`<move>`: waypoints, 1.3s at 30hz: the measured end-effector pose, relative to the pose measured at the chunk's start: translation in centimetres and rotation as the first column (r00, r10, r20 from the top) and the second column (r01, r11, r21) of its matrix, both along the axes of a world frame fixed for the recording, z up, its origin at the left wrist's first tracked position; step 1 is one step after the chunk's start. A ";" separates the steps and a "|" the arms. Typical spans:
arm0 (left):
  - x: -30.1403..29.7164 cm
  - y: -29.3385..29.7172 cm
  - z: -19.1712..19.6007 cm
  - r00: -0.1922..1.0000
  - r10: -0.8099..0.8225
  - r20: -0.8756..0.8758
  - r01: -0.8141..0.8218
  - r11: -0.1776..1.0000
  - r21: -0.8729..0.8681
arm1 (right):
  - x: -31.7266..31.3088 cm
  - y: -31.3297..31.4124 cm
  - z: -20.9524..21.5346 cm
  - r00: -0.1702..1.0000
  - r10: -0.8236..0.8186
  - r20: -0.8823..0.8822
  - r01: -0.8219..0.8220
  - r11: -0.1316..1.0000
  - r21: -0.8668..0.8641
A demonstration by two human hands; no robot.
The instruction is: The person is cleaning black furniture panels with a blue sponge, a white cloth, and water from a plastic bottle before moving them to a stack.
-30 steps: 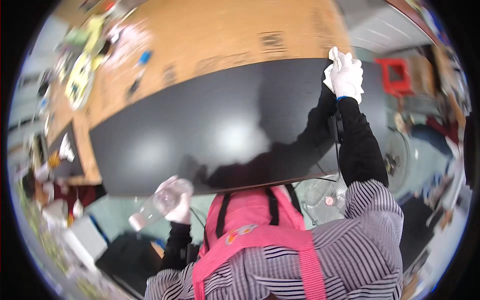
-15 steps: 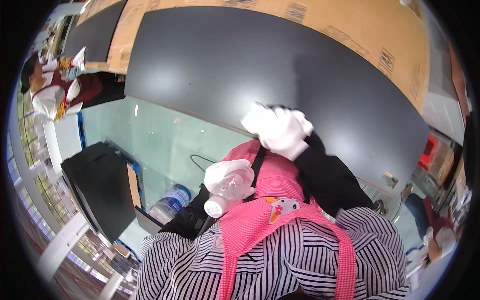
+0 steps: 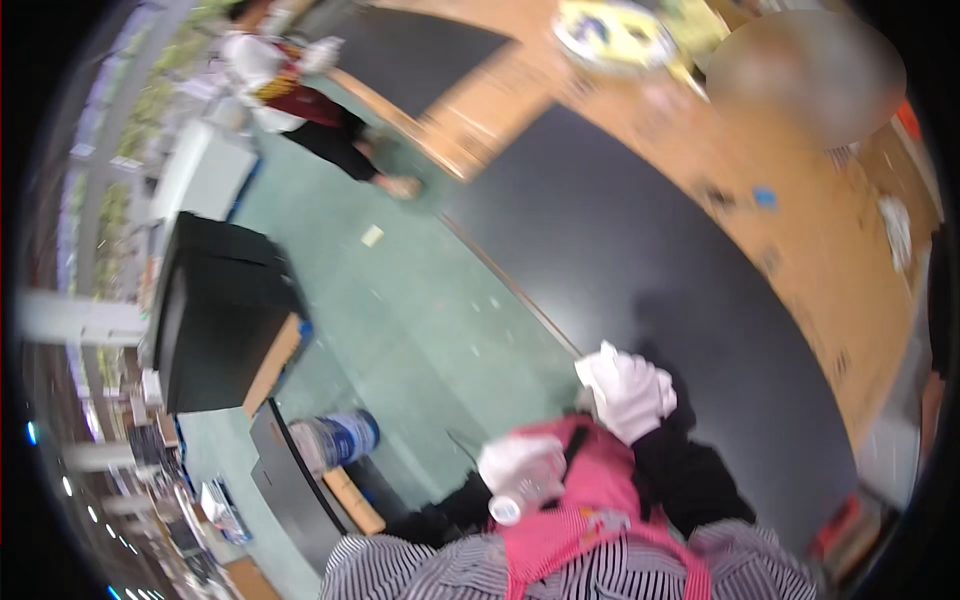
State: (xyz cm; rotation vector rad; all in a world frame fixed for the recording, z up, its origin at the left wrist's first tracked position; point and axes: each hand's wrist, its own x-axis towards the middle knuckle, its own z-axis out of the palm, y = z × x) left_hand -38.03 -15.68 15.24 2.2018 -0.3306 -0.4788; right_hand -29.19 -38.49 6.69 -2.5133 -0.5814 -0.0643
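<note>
My left hand (image 3: 515, 460), in a white glove, is closed round a clear plastic bottle (image 3: 532, 490) with a white cap, held close to my pink apron. Its cap points back toward me. My right hand (image 3: 640, 408), also gloved in white, is at the near edge of a large dark grey panel (image 3: 650, 250). What looks like a white cloth (image 3: 602, 368) is bunched in its fingers; blur and the matching white make the border between cloth and glove hard to see.
Brown cardboard (image 3: 790, 290) lies beneath the panel, with a second dark panel (image 3: 420, 55) farther left. A person (image 3: 300, 100) stands at the far left. A black stack (image 3: 225, 310) and a large blue-labelled bottle (image 3: 345, 440) are on the left, beside the green floor (image 3: 370, 330).
The view has swung left and tilted, so the panel now runs diagonally and more of the left side shows. My left hand keeps the bottle; my right hand is now nearer my body.
</note>
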 end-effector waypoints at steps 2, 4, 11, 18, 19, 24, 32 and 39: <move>-2.2 1.4 -4.4 1.000 0.004 0.014 -0.002 0.984 -0.178 | 1.8 1.8 -2.1 0.993 -0.018 0.114 0.028 0.996 -0.085; -1.6 0.4 -1.9 0.989 -0.005 0.145 0.012 0.999 -0.050 | 3.0 2.7 -1.7 0.998 -0.048 0.027 0.052 0.979 -0.198; -1.1 -2.0 -1.7 0.944 0.024 0.329 0.016 0.993 -0.118 | -0.6 -2.9 5.8 0.941 -0.244 -0.235 0.199 0.959 -0.201; -1.7 -8.6 -0.4 0.958 -0.005 0.288 0.088 0.957 -0.276 | -18.9 -19.9 7.4 0.603 -0.789 -0.114 0.729 0.604 -0.321; -1.6 -9.4 -1.1 0.962 -0.092 0.258 0.151 0.964 -0.218 | -21.7 -20.4 8.0 0.594 -0.764 0.251 0.791 0.498 -0.356; -1.9 -11.1 -0.4 0.968 -0.245 0.045 0.245 0.904 -0.350 | -32.7 -37.7 -1.6 0.622 -0.774 0.122 0.248 0.047 -0.968; 3.1 -8.7 -1.4 0.928 -0.335 0.161 0.363 0.911 -0.198 | -17.8 -25.7 1.1 0.004 -0.931 -0.366 0.999 0.024 -0.049; 9.9 1.2 -3.8 0.979 -0.175 0.105 0.199 0.938 -0.284 | 0.3 -0.4 3.3 0.611 -0.603 -0.512 0.781 0.563 0.269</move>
